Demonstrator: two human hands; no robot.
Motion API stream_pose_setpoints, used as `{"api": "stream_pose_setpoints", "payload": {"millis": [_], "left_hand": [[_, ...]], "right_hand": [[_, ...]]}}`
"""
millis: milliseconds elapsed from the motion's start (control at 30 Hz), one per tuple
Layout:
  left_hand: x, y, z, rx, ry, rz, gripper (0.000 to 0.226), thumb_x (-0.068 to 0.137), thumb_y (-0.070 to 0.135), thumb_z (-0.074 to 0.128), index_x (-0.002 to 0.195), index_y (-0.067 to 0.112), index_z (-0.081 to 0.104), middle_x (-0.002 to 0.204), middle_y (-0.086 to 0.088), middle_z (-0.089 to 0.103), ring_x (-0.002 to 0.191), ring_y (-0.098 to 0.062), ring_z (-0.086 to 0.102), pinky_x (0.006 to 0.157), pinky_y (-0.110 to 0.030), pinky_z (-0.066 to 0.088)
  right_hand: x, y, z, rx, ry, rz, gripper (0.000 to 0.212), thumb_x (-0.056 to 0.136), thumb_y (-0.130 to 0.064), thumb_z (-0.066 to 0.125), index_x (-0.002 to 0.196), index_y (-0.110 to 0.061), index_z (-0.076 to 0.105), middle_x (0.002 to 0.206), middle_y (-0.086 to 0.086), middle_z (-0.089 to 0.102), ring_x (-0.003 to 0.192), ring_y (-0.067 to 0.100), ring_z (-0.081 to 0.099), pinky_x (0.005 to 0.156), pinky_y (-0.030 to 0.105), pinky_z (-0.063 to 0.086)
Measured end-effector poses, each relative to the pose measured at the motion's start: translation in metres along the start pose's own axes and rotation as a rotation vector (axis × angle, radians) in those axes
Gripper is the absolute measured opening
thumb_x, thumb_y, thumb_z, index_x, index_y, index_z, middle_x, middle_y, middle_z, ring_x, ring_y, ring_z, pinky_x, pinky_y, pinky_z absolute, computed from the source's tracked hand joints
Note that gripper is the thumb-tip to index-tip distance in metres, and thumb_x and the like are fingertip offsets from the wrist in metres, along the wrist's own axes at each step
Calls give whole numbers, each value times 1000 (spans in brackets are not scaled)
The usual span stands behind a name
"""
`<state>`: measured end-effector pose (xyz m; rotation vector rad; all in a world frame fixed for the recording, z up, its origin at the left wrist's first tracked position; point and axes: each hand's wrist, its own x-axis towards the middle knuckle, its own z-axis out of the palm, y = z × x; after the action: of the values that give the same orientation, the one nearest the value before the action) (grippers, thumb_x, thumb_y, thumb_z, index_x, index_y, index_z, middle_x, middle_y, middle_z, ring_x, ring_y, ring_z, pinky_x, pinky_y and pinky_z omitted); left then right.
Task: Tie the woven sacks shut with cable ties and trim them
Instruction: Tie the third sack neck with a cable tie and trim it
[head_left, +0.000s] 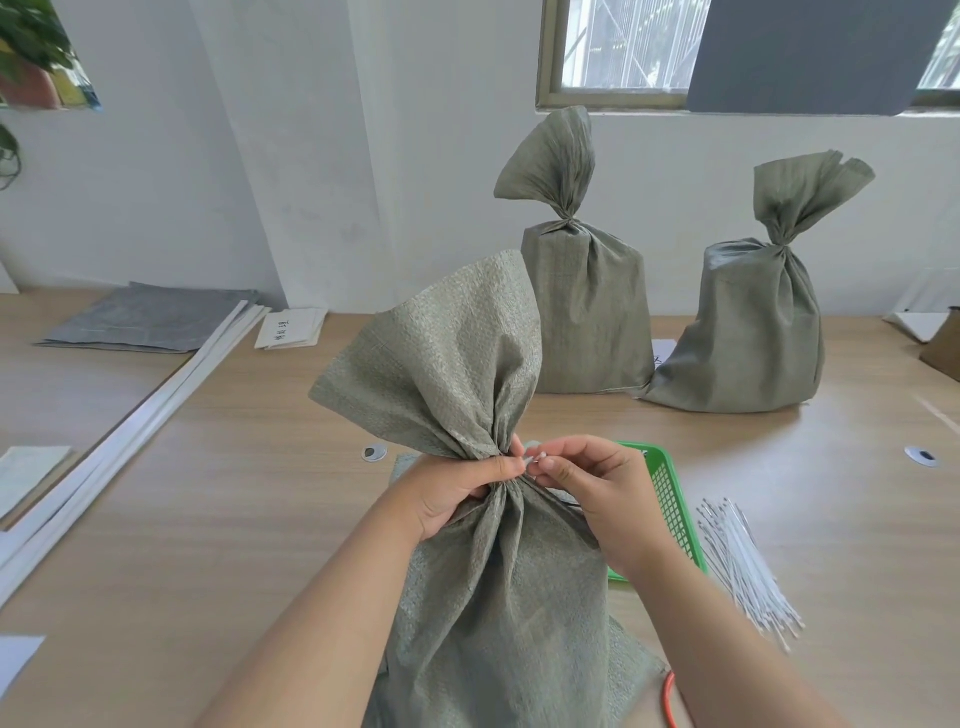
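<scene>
this is looking like a plain packing or workroom set up in an office-like space. a long light wood-grain counter (218, 499) is running along a bare white wall (291, 156), under an olive-framed window (618, 52). grey-green woven plastic sacks (587, 312) are standing tied on it, a bundle of white cable ties (748, 566) is lying beside a green plastic mesh basket (675, 509), and flat grey folded sacks (150, 322) are lying stacked near handwritten paper labels (291, 328). a potted green plant (31, 57) is sitting in the corner.
</scene>
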<state>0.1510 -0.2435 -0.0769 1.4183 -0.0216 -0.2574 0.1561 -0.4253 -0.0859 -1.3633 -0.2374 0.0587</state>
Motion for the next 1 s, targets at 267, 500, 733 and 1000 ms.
{"api": "stream_pose_setpoints", "payload": {"millis": [267, 500, 733, 1000], "left_hand": [[-2, -4, 0, -4, 16, -18, 12, 80, 13, 78, 79, 25, 76, 109, -2, 77, 103, -8, 70, 77, -17, 51], [-5, -6, 2, 24, -6, -7, 8, 77, 18, 80, 78, 24, 75, 102, 3, 74, 97, -8, 66, 83, -20, 50], [-6, -5, 4, 10, -9, 10, 17, 82, 9, 76, 76, 25, 75, 117, -10, 74, 110, -14, 66, 80, -16, 51], [-8, -4, 4, 18, 0, 0, 23, 88, 2, 71, 78, 23, 73, 94, 6, 73, 91, -3, 67, 72, -13, 50]], "right_hand": [[-4, 2, 2, -151, -61, -53, 21, 87, 4, 69, 83, -14, 79, 88, 10, 78, 84, 16, 69, 87, 35, 56], [-7, 0, 3, -176, -50, -58, 23, 89, 5, 67, 82, -14, 78, 85, 7, 77, 82, 14, 68, 85, 33, 56], [-8, 3, 2, -187, -50, -80, 25, 87, 7, 67, 83, -15, 78, 86, 3, 77, 84, 14, 69, 86, 32, 56], [-6, 7, 0, -215, -47, -105, 17, 86, 7, 69, 86, -8, 77, 87, 5, 77, 85, 15, 70, 82, 27, 55]]}}
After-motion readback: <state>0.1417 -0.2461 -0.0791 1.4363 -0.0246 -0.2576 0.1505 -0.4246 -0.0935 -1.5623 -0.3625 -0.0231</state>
